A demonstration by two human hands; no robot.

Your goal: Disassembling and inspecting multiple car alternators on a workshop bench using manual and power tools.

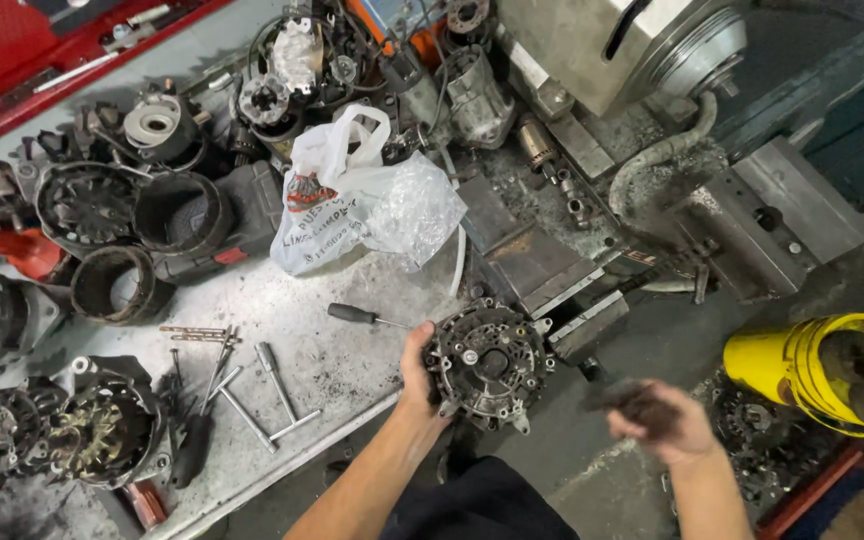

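Head view: left hand (pixel 418 372) is gripping 1 alternator (pixel 489 362) by its edge, fingers curled shut around the housing, holding it at the workbench (pixel 352 350) edge. Right hand (pixel 664 420) is blurring in motion, loosely closed on a dark object (pixel 620 396), possibly a brush; cannot tell exactly. Screwdriver (pixel 357 315) is lying just above-left of the left hand. T-handle wrenches (pixel 277 395) are sitting further left. Plastic bag (pixel 357 195) is lying well above it.

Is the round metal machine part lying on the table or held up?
Held up: the left hand grips the alternator at the table edge.
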